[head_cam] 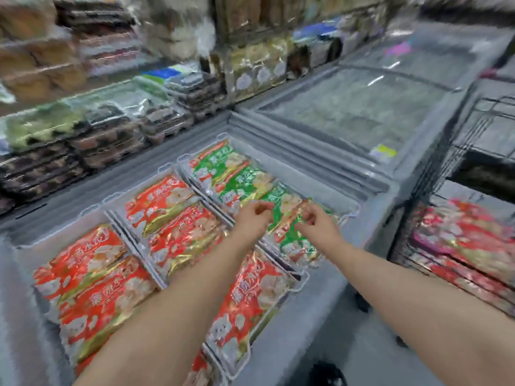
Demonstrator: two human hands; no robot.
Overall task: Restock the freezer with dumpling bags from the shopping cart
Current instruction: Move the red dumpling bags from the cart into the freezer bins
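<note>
While both arms reach over the open freezer (317, 299), the left hand (255, 217) and right hand (316, 225) meet on one green dumpling bag (289, 218) at the freezer's right end. L hand: fingers curled, pinching the bag's upper edge. R hand: fingers curled too, pinching the red/gold strip along the bag's side. Frame is motion-blurred, so exact finger contact is hard to read. The bag sits tilted btwn the two hands, over the near-right white wire basket (302, 275); more green pack shows just below the hands, can't tell if it's the same bag or another. Behind it, a row of green bags (231, 174) lies flat in the far-right basket, overlapping. Red bags (167, 210) fill the middle basket, more red ones (92, 277) lie at front left, and one red bag (250, 299) lies in the near basket, partly under the L forearm. Shopping cart (434, 174), black wire, stands just right of the freezer w/ a stack of red/gold bags (468, 240) inside. Next freezer back has its glass lid (362, 112) closed, yellow label (383, 151) at the near corner. Shelf along the left wall holds stacked dark trays (106, 140), too blurred to ID.
</note>
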